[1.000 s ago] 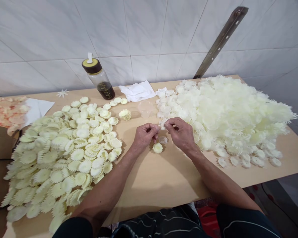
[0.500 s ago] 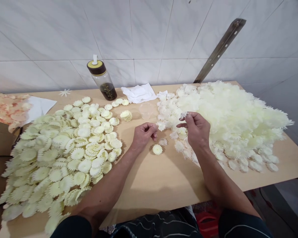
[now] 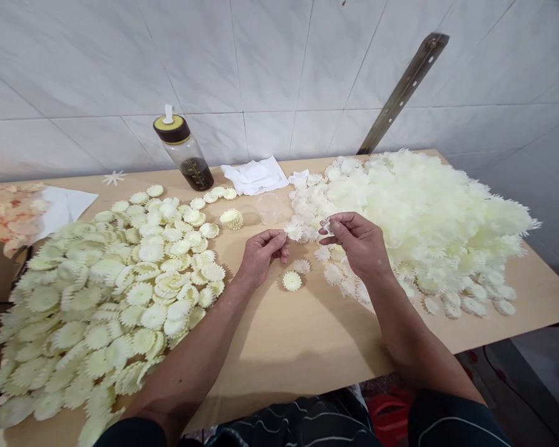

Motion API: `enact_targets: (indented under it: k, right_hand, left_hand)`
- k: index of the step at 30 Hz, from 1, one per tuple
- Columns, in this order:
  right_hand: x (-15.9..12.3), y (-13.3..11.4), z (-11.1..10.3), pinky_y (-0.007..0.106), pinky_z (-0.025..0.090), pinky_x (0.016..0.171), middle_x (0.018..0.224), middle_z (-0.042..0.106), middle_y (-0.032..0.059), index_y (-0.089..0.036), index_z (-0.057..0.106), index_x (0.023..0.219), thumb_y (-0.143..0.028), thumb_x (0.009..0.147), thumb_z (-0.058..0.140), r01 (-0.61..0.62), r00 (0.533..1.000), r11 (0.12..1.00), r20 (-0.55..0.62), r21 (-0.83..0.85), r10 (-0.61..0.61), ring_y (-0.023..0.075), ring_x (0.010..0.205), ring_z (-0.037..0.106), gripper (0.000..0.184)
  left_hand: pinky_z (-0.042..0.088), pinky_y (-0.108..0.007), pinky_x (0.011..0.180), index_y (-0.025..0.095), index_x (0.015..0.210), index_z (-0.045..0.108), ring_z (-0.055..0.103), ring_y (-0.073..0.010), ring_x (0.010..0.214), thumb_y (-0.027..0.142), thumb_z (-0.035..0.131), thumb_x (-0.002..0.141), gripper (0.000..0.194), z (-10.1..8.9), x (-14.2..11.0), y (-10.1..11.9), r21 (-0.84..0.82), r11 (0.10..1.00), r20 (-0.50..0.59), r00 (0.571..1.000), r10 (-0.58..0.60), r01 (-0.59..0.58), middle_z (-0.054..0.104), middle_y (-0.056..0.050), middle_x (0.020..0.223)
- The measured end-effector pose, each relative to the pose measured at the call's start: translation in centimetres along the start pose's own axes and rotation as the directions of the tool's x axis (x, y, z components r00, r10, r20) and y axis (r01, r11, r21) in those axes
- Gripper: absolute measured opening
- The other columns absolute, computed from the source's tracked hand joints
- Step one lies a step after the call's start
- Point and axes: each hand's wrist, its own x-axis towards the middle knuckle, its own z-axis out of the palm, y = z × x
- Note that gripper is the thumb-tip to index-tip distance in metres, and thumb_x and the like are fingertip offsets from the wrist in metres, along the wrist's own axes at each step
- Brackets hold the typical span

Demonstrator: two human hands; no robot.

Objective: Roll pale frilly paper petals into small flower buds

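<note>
Left hand [image 3: 263, 254]: grip closed, thumb and index finger pinching a white floret [image 3: 293, 231] at its edge. The floret is positioned above the middle of the tabletop [image 3: 321, 347], between the two hands. Right hand [image 3: 361, 242]: grip closed, thumb and index finger pinching a small white piece [image 3: 325, 225]; its exact shape is partly hidden by the fingers. The hands are apart, at similar height in the view.

On the tabletop, on the near side of the hands, lies a cream disc [image 3: 291, 281] with a toothed rim, face up. A translucent floret [image 3: 302, 266] lies just beside it, on the far right.

The left heap [image 3: 97, 310] consists of cream toothed discs. The right heap [image 3: 428, 211] consists of pale, fringed florets and extends behind the right hand. A small stack [image 3: 231, 218] of discs stands between the left heap and a clear round item [image 3: 269, 208]. At the far side, a bottle [image 3: 186, 152] containing dark liquid stands left of a crumpled white tissue [image 3: 256, 176].
</note>
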Motion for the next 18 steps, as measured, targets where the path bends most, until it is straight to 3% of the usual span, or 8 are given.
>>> enact_targets:
  k: [4, 9, 11, 13, 16, 18]
  right_hand:
    - [-0.1, -0.1, -0.9, 0.044, 0.069, 0.083, 0.108, 0.079, 0.0054, -0.025, 0.08, 0.103, -0.042, 0.094, 0.074, 0.17, 0.981, 0.922, -0.027, -0.348, -0.191, 0.0234, 0.092, 0.077, 0.02]
    - [0.5, -0.1, -2.2, 0.051, 0.064, 0.097, 0.119, 0.079, 0.0074, -0.028, 0.082, 0.099, -0.029, 0.097, 0.071, 0.347, 0.9, 0.669, 0.033, -0.657, -0.434, 0.0291, 0.114, 0.074, 0.012]
    - [0.7, 0.2, -2.7, 0.053, 0.061, 0.1, 0.121, 0.079, 0.0074, -0.027, 0.082, 0.1, -0.027, 0.097, 0.07, 0.363, 0.866, 0.592, 0.026, -0.72, -0.499, 0.0291, 0.115, 0.073, 0.013]
    - [0.8, 0.4, -3.1, 0.05, 0.064, 0.095, 0.121, 0.079, 0.0075, -0.026, 0.081, 0.105, -0.025, 0.097, 0.068, 0.359, 0.849, 0.562, 0.011, -0.745, -0.528, 0.0279, 0.112, 0.074, 0.015]
    - [0.8, 0.5, -3.4, 0.045, 0.066, 0.082, 0.12, 0.079, 0.0082, -0.025, 0.08, 0.11, -0.024, 0.097, 0.065, 0.335, 0.858, 0.552, 0.006, -0.763, -0.514, 0.0275, 0.108, 0.074, 0.02]
    - [0.7, 0.2, -3.4, 0.045, 0.065, 0.081, 0.119, 0.079, 0.0084, -0.025, 0.08, 0.109, -0.024, 0.098, 0.062, 0.323, 0.864, 0.547, 0.005, -0.773, -0.503, 0.0278, 0.106, 0.074, 0.021]
  left_hand:
    - [0.05, -0.025, 0.051, 0.012, 0.086, 0.077, 0.061, -0.0106, 0.059, 0.041, 0.091, 0.073, 0.035, 0.0, 0.0, 0.1, -0.015, 1.0, 0.007, 1.0, -0.013, 0.013, 0.072, -0.007, 0.083]
    - [0.05, -0.024, 0.052, 0.012, 0.086, 0.077, 0.061, -0.011, 0.06, 0.041, 0.091, 0.073, 0.035, 0.0, -0.1, 0.1, -0.02, 1.0, 0.024, 1.0, -0.016, 0.016, 0.071, -0.007, 0.082]
    - [0.05, -0.024, 0.052, 0.012, 0.087, 0.077, 0.061, -0.0111, 0.061, 0.041, 0.091, 0.074, 0.035, 0.0, -0.1, 0.0, -0.02, 1.0, 0.033, 0.999, -0.013, 0.013, 0.071, -0.007, 0.082]
    - [0.051, -0.024, 0.052, 0.012, 0.087, 0.077, 0.062, -0.0112, 0.061, 0.041, 0.091, 0.074, 0.035, 0.0, -0.2, 0.1, -0.02, 1.0, 0.043, 0.999, -0.012, 0.013, 0.071, -0.007, 0.083]
    - [0.051, -0.025, 0.052, 0.011, 0.087, 0.077, 0.061, -0.0112, 0.06, 0.041, 0.091, 0.074, 0.035, 0.1, -0.2, 0.1, -0.017, 1.0, 0.058, 0.998, -0.019, 0.02, 0.072, -0.007, 0.082]
    - [0.05, -0.024, 0.052, 0.011, 0.086, 0.077, 0.061, -0.0111, 0.059, 0.041, 0.091, 0.073, 0.036, 0.2, -0.3, 0.1, -0.016, 1.0, 0.066, 0.997, -0.026, 0.027, 0.071, -0.007, 0.08]
